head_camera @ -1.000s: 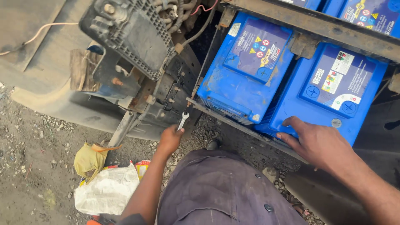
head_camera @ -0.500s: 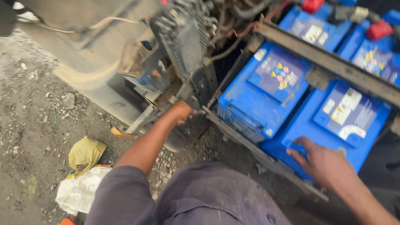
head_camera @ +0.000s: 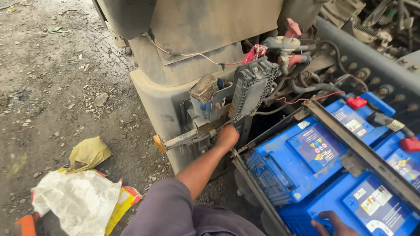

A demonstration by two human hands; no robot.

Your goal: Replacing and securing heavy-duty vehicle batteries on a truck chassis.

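Left hand (head_camera: 227, 136) reaching under grey connector block (head_camera: 253, 87) by bracket, grip hidden, can't tell. Right hand (head_camera: 334, 220) lying flat, fingers spread, bracing on blue battery (head_camera: 376, 205); holding nothing.

left hand (head_camera: 227, 136) reaches forward, fingers curled; right hand (head_camera: 334, 223) rests low, fingers spread.

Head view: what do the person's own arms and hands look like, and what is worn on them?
Both hands are bare, with no gloves. The left hand shows a bare forearm up to a loose grey short sleeve. Only the fingers of the right hand show at the bottom edge; no ring, watch or other marking is visible.
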